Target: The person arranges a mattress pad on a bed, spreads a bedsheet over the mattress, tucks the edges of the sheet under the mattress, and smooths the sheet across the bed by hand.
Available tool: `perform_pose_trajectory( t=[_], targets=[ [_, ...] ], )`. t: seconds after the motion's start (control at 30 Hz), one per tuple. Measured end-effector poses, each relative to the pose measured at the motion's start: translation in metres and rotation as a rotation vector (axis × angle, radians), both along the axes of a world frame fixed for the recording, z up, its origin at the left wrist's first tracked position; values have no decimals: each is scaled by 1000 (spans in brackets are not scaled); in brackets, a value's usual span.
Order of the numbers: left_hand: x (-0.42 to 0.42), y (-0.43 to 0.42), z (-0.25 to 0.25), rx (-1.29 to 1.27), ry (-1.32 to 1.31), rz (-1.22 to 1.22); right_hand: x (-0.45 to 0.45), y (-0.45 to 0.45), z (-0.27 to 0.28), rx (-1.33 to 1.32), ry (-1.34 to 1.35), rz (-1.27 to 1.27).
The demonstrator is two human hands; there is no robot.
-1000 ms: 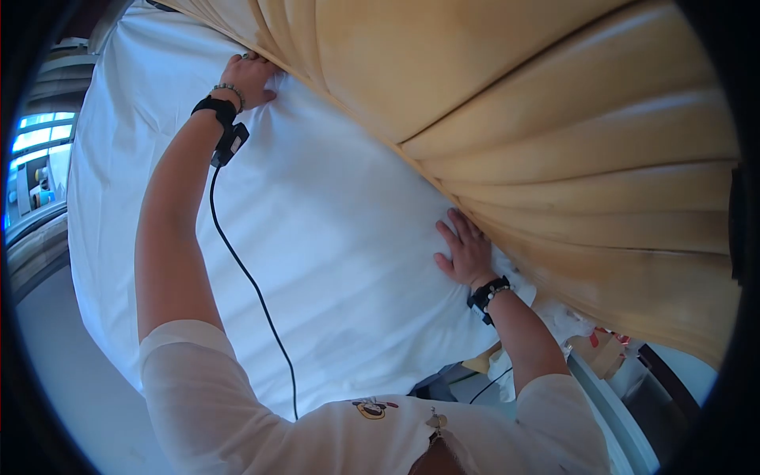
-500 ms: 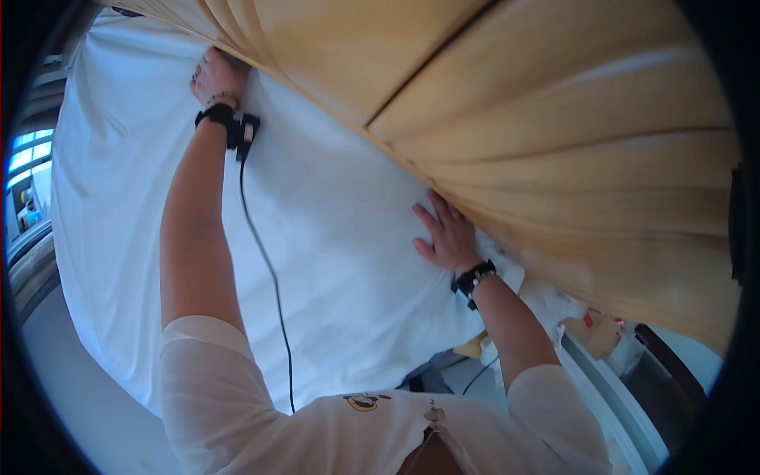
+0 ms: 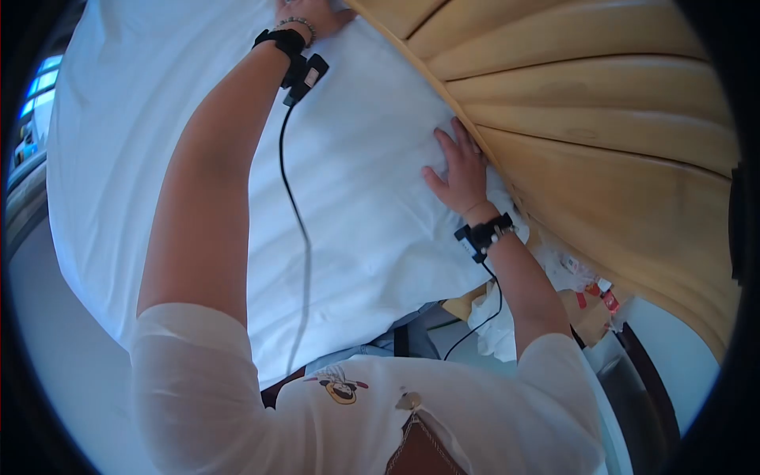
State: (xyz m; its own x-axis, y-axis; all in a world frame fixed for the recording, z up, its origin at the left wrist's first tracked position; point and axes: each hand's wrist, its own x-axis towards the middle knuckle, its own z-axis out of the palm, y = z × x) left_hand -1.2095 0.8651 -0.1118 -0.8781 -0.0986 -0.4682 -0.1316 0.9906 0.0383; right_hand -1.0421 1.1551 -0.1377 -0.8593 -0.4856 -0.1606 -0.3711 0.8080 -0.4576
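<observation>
- The white sheet (image 3: 372,198) fills the middle of the view and spreads out to 9 and 11 o'clock, mostly smooth, with soft creases and a few folds around the right hand.
- A tan, pleated headboard (image 3: 586,103) runs from 12 round to 4 o'clock, its edge bordering the sheet on a slant.
- The left hand (image 3: 313,16) lies between 11 and 12 o'clock, at the top edge of the view, over the sheet. Its thumb points out towards the headboard; the fingers are partly cut off, so one cannot tell how far open it is or whether it has hold of the sheet.
- The right hand (image 3: 463,170) rests between 1 and 2 o'clock, palm down on the sheet, fingers and thumb spread and gripping nothing. Its fingertips reach the headboard's edge; whether the outermost slip into the gap cannot be told.
- The left wrist, at 11 o'clock, wears a beaded bracelet (image 3: 299,25) and a black device (image 3: 305,79), whose cable (image 3: 289,174) trails over the sheet towards 7 o'clock.
- The right wrist, at 3 o'clock, carries a similar black unit (image 3: 475,237).
- Crumpled white material (image 3: 495,324) sits at 4 o'clock.
- The person's white shirt (image 3: 467,404) shows at 6 o'clock.
</observation>
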Motion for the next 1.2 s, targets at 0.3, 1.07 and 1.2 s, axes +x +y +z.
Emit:
perform_pose_trajectory(
  t=[0.3,1.07,1.2],
  targets=[
    [291,79,1,355,176,14,-96,-123,-5,-68,76,39],
    [781,17,43,281,107,2175,-77,-150,69,830,266,115],
    [815,-25,16,594,819,2707,-62,-160,68,865,9,149]
  ],
)
